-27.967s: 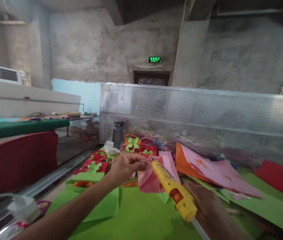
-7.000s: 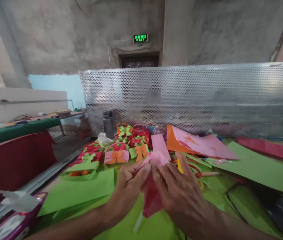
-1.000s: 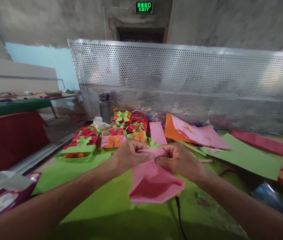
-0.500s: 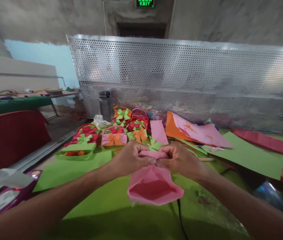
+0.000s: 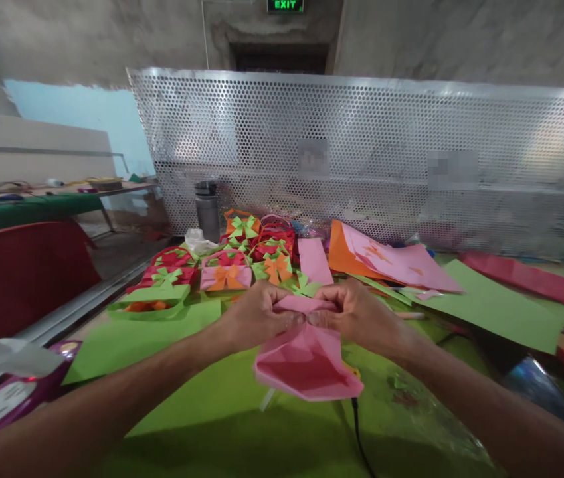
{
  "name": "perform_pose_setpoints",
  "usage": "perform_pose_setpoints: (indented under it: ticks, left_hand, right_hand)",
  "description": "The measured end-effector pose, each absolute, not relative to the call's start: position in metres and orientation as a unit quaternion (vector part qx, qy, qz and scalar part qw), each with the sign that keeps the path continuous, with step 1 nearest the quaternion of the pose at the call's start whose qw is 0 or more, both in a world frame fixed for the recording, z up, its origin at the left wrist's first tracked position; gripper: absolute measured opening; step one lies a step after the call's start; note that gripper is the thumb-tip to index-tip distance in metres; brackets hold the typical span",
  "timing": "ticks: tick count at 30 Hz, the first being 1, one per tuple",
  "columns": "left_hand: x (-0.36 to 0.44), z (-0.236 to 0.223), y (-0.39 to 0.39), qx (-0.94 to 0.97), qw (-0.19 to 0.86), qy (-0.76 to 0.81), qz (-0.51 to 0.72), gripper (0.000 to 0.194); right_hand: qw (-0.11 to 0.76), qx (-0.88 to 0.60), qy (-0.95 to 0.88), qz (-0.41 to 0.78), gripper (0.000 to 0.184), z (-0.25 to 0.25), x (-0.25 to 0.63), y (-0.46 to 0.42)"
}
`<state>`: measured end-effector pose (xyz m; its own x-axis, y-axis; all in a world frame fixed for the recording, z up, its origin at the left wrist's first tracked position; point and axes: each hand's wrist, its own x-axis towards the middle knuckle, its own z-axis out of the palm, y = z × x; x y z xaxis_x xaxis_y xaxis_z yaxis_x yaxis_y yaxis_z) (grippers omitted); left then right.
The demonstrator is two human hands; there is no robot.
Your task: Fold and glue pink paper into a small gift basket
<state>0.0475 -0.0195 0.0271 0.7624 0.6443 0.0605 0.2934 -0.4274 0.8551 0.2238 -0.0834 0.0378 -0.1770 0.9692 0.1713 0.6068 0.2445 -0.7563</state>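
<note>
A pink paper bag hangs tilted between my hands, its open mouth facing me. My left hand pinches the folded far end, with the thumb lying on top. Close beside it, my right hand pinches the same fold, the two thumb tips a little apart. Both sets of fingertips are partly hidden behind the paper. Beneath the bag, part of a yellow tool with a black cord shows, along with a thin whitish stick.
Several small paper bags with bows stand beyond my left hand. Pink and orange sheets and a green sheet lie to the right. A grey bottle stands before the perforated metal screen. A purple device is at the left.
My thumbs have drawn slightly apart along the fold. More of the yellow tool and the whitish stick shows under the bag. The view has shifted a little.
</note>
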Motion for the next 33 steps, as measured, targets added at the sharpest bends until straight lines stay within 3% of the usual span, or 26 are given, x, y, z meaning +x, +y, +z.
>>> perform_pose_setpoints:
  ticks: [7, 12, 25, 30, 33]
  left_hand:
    - [0.047, 0.031, -0.019, 0.845, 0.410, 0.296, 0.173, 0.032]
    - [0.042, 0.038, -0.016, 0.864, 0.388, 0.290, 0.135, 0.041]
    - [0.038, 0.039, -0.015, 0.857, 0.427, 0.271, 0.100, 0.044]
    - [0.042, 0.033, -0.016, 0.866, 0.388, 0.276, 0.151, 0.040]
    - [0.045, 0.026, -0.015, 0.850, 0.416, 0.262, 0.190, 0.035]
  right_hand:
    - [0.322, -0.545, -0.748, 0.202, 0.029, 0.039, 0.223, -0.086]
    - [0.309, -0.534, -0.757, 0.217, 0.028, 0.044, 0.225, -0.088]
    - [0.301, -0.526, -0.774, 0.185, 0.023, 0.046, 0.230, -0.089]
    - [0.297, -0.542, -0.772, 0.151, 0.021, 0.047, 0.233, -0.088]
    - [0.300, -0.549, -0.768, 0.136, 0.021, 0.052, 0.236, -0.087]
